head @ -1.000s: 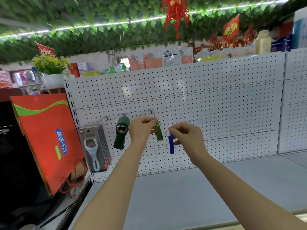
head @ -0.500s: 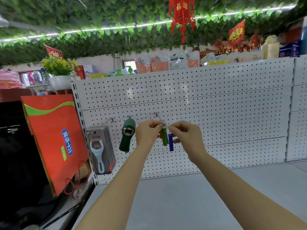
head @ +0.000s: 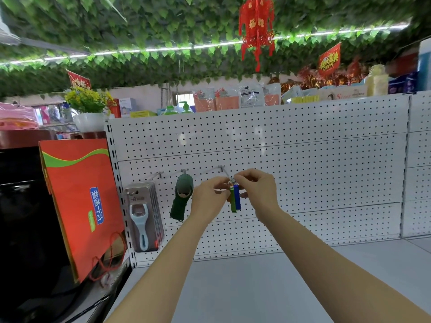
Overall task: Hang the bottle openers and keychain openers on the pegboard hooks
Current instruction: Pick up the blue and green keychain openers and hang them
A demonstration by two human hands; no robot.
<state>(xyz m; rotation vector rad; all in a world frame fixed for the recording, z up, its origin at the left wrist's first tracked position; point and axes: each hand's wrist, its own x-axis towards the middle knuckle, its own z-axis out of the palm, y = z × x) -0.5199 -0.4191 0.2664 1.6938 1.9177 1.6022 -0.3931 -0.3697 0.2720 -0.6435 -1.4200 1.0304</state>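
A white pegboard (head: 303, 173) carries three metal hooks. On the left hook hang several carded openers with a light blue handle (head: 143, 217). A dark green bottle opener (head: 181, 197) hangs from the middle hook. At the right hook (head: 224, 171), a green keychain opener (head: 232, 201) and a blue keychain opener (head: 237, 198) hang side by side. My right hand (head: 257, 190) pinches the ring of the blue one at the hook's tip. My left hand (head: 210, 197) pinches the rings of the green one; an orange piece shows behind it.
A grey shelf (head: 256, 283) runs below the pegboard. An orange paper bag (head: 81, 201) leans at the left against a black appliance (head: 25, 229). Goods and a flower pot (head: 89, 121) stand on top of the pegboard wall.
My right hand has carried the blue keychain opener left and up to the right hook, beside the green one. My left hand stayed at the hook.
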